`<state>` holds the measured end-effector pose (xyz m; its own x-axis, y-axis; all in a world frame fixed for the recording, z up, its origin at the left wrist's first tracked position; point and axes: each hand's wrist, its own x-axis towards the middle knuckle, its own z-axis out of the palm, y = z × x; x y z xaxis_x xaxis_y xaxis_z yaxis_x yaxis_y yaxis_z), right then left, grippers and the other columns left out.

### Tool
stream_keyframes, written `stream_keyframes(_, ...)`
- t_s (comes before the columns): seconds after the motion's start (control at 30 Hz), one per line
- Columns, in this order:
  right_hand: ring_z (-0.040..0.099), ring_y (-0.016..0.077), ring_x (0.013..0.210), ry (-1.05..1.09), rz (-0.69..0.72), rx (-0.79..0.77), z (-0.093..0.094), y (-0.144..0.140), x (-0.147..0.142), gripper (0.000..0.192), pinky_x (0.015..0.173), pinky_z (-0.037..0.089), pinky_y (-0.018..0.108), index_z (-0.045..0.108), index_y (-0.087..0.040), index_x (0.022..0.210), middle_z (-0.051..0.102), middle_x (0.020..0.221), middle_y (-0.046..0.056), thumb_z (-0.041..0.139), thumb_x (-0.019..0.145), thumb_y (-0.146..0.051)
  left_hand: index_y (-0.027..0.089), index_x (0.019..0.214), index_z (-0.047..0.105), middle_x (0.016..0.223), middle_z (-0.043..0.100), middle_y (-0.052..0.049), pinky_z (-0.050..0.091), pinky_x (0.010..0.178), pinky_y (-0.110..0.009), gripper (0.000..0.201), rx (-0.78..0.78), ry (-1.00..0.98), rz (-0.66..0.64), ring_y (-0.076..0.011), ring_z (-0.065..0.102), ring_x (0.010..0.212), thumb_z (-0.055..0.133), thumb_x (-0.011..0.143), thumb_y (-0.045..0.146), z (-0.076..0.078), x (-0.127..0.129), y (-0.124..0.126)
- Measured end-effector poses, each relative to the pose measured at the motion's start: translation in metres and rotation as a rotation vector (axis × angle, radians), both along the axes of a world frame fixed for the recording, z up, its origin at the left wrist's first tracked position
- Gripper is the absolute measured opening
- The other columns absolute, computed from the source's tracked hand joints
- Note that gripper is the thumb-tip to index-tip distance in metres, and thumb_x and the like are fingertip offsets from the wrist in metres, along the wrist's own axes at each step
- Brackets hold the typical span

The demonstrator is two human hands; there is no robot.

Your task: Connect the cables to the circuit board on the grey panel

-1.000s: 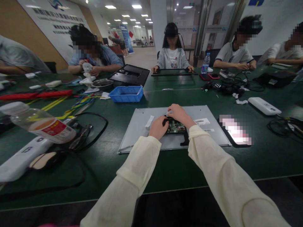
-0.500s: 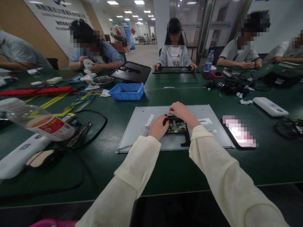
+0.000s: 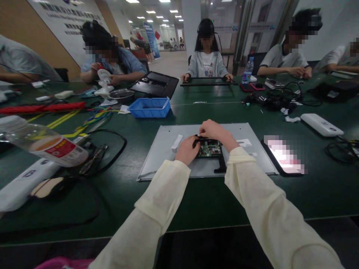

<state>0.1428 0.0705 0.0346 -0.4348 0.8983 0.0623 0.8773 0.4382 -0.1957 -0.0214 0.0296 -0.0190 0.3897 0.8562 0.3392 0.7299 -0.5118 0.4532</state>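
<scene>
A flat monitor panel point(image 3: 165, 153) lies on the table point(image 3: 202, 201) straight ahead, with a circuit board point(image 3: 209, 148) on its middle; the left hand point(image 3: 187, 150) rests at the board's left edge and the right hand point(image 3: 214, 131) at its far edge. A phone point(image 3: 283, 156) lies just right of the panel, a plastic bin point(image 3: 150, 107) behind it to the left, and a tipped bottle point(image 3: 42, 144) over cables point(image 3: 106, 153) well to the left. Behind the bin lies a monitor back cover point(image 3: 155, 85), and across the table a person's hands hold a bezel frame point(image 3: 207, 83).

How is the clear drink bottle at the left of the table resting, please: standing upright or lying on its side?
Lying on its side. The bottle stretches across the table, its red label facing up and its long side on the things beneath it.
</scene>
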Motion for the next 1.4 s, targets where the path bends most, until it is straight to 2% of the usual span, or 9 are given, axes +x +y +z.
stream_keyframes(0.17, 0.067, 0.0193, 0.089, -0.003, 0.0, -0.04, 0.001, 0.0, 0.0, 0.022, 0.076, 0.046, 0.023, 0.075, -0.018, 0.094, 0.073, 0.092, 0.01, 0.06, 0.078, -0.014, 0.018, 0.107, 0.061, 0.114, 0.065, -0.006, 0.045, 0.098, -0.035, 0.025, 0.006, 0.028, 0.007, -0.0209, 0.059, 0.107, 0.044, 0.089, 0.023, 0.001, 0.001, 0.0)
stream_keyframes(0.33, 0.067, 0.0219, 0.09, -0.028, -0.041, 0.0, 0.003, -0.002, -0.002, 0.024, 0.077, 0.047, 0.025, 0.076, -0.017, 0.092, 0.073, 0.092, 0.012, 0.058, 0.077, -0.012, 0.016, 0.107, 0.062, 0.116, 0.064, -0.007, 0.044, 0.1, -0.035, 0.026, -0.001, 0.035, 0.018, -0.0212, 0.058, 0.11, 0.043, 0.09, 0.024, 0.002, 0.001, -0.001)
stream_keyframes(0.83, 0.068, 0.02, 0.091, 0.022, 0.02, -0.066, 0.003, 0.001, 0.004, 0.027, 0.078, 0.047, 0.023, 0.076, -0.016, 0.094, 0.074, 0.093, 0.011, 0.058, 0.075, -0.01, 0.018, 0.109, 0.061, 0.114, 0.066, -0.006, 0.045, 0.098, -0.034, 0.027, -0.004, 0.028, 0.019, -0.0203, 0.06, 0.107, 0.044, 0.089, 0.023, 0.002, 0.001, -0.001)
stream_keyframes(1.0, 0.067, 0.02, 0.092, 0.035, -0.018, -0.052, 0.011, 0.0, 0.009, 0.027, 0.081, 0.047, 0.024, 0.076, -0.016, 0.094, 0.074, 0.094, 0.011, 0.056, 0.076, -0.011, 0.02, 0.107, 0.063, 0.115, 0.066, -0.004, 0.045, 0.099, -0.033, 0.025, 0.02, 0.004, 0.041, -0.0196, 0.061, 0.107, 0.046, 0.088, 0.022, 0.002, 0.001, -0.003)
stream_keyframes(1.13, 0.067, 0.0191, 0.091, 0.066, -0.051, 0.003, 0.027, -0.007, 0.014, 0.029, 0.082, 0.048, 0.025, 0.075, -0.018, 0.097, 0.074, 0.094, 0.009, 0.053, 0.078, -0.012, 0.019, 0.104, 0.065, 0.119, 0.065, -0.005, 0.045, 0.1, -0.033, 0.024, 0.059, -0.008, 0.069, -0.02, 0.06, 0.109, 0.046, 0.088, 0.022, 0.002, 0.0, -0.003)
stream_keyframes(1.23, 0.066, 0.0207, 0.093, 0.067, -0.126, 0.029, 0.037, -0.018, 0.02, 0.029, 0.081, 0.048, 0.027, 0.075, -0.019, 0.097, 0.073, 0.096, 0.008, 0.052, 0.08, -0.016, 0.018, 0.101, 0.065, 0.121, 0.063, -0.007, 0.045, 0.1, -0.033, 0.024, 0.116, -0.013, 0.056, -0.0199, 0.059, 0.111, 0.045, 0.088, 0.019, 0.003, 0.0, -0.003)
stream_keyframes(1.33, 0.065, 0.0228, 0.094, 0.06, -0.209, 0.042, 0.037, -0.034, 0.034, 0.027, 0.083, 0.048, 0.03, 0.074, -0.019, 0.096, 0.072, 0.097, 0.009, 0.052, 0.081, -0.019, 0.019, 0.102, 0.064, 0.126, 0.06, -0.006, 0.042, 0.102, -0.036, 0.023, 0.189, -0.01, 0.043, -0.0201, 0.056, 0.115, 0.045, 0.089, 0.02, 0.008, 0.001, -0.007)
stream_keyframes(1.4, 0.065, 0.0221, 0.093, 0.089, -0.237, 0.046, 0.029, -0.045, 0.05, 0.028, 0.083, 0.048, 0.03, 0.073, -0.019, 0.101, 0.072, 0.098, 0.008, 0.052, 0.081, -0.018, 0.019, 0.104, 0.063, 0.126, 0.059, -0.006, 0.041, 0.102, -0.039, 0.023, 0.224, 0.008, 0.019, -0.0207, 0.055, 0.115, 0.044, 0.091, 0.022, 0.013, 0.003, -0.012)
